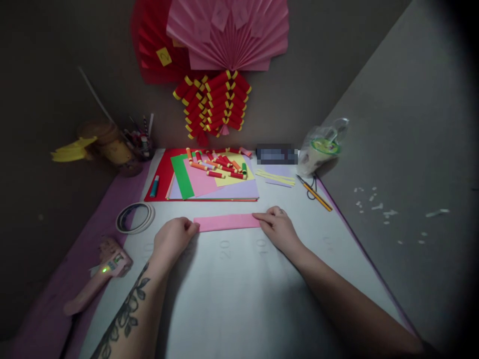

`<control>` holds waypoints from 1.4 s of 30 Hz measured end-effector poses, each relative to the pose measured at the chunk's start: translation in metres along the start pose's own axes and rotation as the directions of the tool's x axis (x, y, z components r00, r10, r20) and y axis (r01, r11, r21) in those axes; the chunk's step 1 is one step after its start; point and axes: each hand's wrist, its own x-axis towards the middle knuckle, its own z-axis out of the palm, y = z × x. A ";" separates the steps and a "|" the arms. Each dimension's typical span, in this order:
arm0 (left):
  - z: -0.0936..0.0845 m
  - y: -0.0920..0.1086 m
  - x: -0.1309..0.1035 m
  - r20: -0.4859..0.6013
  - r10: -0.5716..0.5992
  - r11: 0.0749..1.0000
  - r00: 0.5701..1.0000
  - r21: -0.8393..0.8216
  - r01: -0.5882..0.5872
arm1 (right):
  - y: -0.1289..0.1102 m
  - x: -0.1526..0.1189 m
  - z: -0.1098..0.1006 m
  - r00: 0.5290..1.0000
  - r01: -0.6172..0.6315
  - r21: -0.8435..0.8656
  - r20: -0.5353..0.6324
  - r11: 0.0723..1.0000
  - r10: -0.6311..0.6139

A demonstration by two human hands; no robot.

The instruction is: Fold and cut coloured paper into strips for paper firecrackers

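Observation:
A flat pink paper strip (227,222) lies lengthwise from left to right on the white table surface (232,309). My left hand (175,237) pinches its left end between thumb and curled fingers. At the other end, my right hand (277,227) grips the strip, thumb below and index finger along the top corner. Beyond the strip is a stack of coloured paper sheets (239,192), with several small red, orange and green paper rolls (224,162) scattered over it.
Left of my hands are a tape roll (119,225), a pink glue gun (112,264) with a green light, and a glue stick (154,186). Scissors (316,195) and yellow strips (277,177) lie at right. A bagged cup (324,147) stands behind. Paper fans (232,35) hang on the wall.

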 end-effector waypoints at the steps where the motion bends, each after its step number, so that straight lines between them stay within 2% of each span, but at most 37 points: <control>1: 0.000 0.000 0.000 0.004 0.005 1.000 1.000 -0.002 -0.005 | 0.000 0.000 0.000 1.000 -0.004 0.001 0.002 1.000 0.004; 8: 0.001 -0.003 0.001 0.013 0.043 0.999 0.999 -0.018 -0.043 | 0.000 0.000 -0.001 1.000 -0.018 0.001 0.014 1.000 0.018; 15: 0.003 -0.001 0.000 -0.013 0.002 1.000 1.000 0.017 -0.002 | -0.001 0.000 -0.001 1.000 -0.023 -0.010 0.015 1.000 0.024; 25: 0.002 0.000 -0.001 -0.005 0.002 0.999 1.000 0.034 -0.002 | 0.000 0.000 -0.001 0.999 -0.040 -0.014 0.024 0.999 0.040; 29: 0.006 0.001 -0.004 -0.091 0.078 0.996 0.993 0.050 -0.074 | 0.000 0.000 0.000 0.998 -0.050 -0.008 0.031 0.999 0.050; 32: 0.013 -0.001 -0.005 -0.165 0.283 0.958 0.945 0.100 -0.270 | 0.001 0.000 0.000 0.999 -0.046 -0.007 0.027 0.999 0.047; 36: 0.017 0.001 -0.004 -0.065 0.614 0.779 0.787 0.214 -0.590 | 0.002 0.000 0.001 0.999 -0.046 -0.009 0.019 0.999 0.046; 39: 0.014 0.007 -0.002 0.054 0.715 0.642 0.697 0.344 -0.685 | 0.002 0.000 0.000 0.998 -0.046 -0.012 0.029 0.999 0.046; 42: 0.009 0.016 -0.002 0.154 0.725 0.550 0.671 0.456 -0.699 | 0.001 0.000 0.000 0.998 -0.046 -0.017 0.032 0.999 0.047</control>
